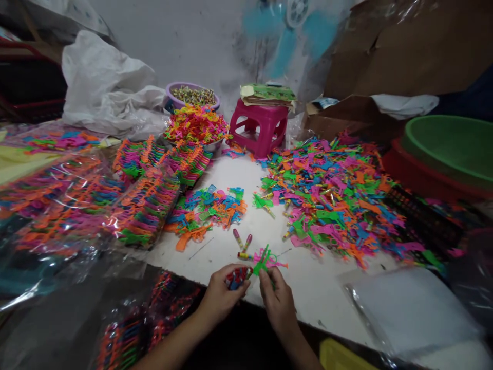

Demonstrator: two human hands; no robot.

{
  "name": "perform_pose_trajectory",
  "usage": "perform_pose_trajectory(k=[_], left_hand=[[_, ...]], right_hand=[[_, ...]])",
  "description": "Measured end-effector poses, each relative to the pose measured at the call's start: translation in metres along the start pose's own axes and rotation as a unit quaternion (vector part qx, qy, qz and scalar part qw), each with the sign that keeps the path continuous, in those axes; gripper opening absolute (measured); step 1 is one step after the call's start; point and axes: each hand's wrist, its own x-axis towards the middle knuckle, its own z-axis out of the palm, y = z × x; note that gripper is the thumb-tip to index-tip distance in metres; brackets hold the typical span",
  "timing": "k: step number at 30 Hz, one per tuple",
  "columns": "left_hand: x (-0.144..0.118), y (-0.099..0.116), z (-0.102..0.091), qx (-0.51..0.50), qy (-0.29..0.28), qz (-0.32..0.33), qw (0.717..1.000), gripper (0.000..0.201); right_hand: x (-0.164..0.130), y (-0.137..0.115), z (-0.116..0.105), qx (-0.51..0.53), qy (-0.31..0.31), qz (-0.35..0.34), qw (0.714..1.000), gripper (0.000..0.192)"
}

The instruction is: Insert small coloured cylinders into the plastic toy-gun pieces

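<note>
— What do the hands have right now?

— The left hand (225, 293) is curled round a small bunch of red and blue pieces (236, 277), fingers clamped on it. The right hand (277, 300) pinches a green toy (262, 262) at its lower end, fingers together on it, just above the near edge of the worktop (308, 288). A pink toy (275, 262) lies touching the green one.

— And how far along does it look?

— I'd judge there is far more left than done. The big loose pile (335, 200) to the right is broad and deep, with little tubes mixed in. A smaller pile (210, 208) lies in the middle, and three tubes (242, 244) lie just beyond the hands.

— Anything finished?

— To the left, the toys stacked in neat rows inside clear bags (142, 210) look sorted and packed, and behind them a bowl (196, 126) is heaped with more. So a fair share seems done, though I can't tell whether the bagged ones are the same stage as what's in hand.

— Is the green one joined to anything yet?

— Too small to tell. It sits between the two hands, close to the bunch but not clearly touching it.
</note>
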Motion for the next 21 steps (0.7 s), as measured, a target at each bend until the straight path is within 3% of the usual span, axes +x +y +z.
perform_pose_trajectory(k=[8, 15, 18, 21], left_hand=[[-0.005, 0.009, -0.001, 0.052, -0.011, 0.023, 0.998, 0.028], [-0.008, 0.009, 0.003, 0.117, -0.032, 0.084, 0.989, 0.025], [-0.004, 0.005, 0.005, 0.107, -0.027, 0.001, 0.994, 0.033], [0.002, -0.001, 0.004, 0.049, 0.002, -0.101, 0.994, 0.044]], right_hand=[[0.000, -0.002, 0.001, -0.006, 0.001, -0.021, 1.000, 0.024], [-0.005, -0.002, 0.012, -0.016, 0.040, -0.032, 0.999, 0.021], [0.018, 0.001, -0.009, -0.016, 0.035, -0.020, 0.999, 0.024], [0.059, 0.008, -0.051, 0.062, 0.153, 0.028, 0.986, 0.033]])
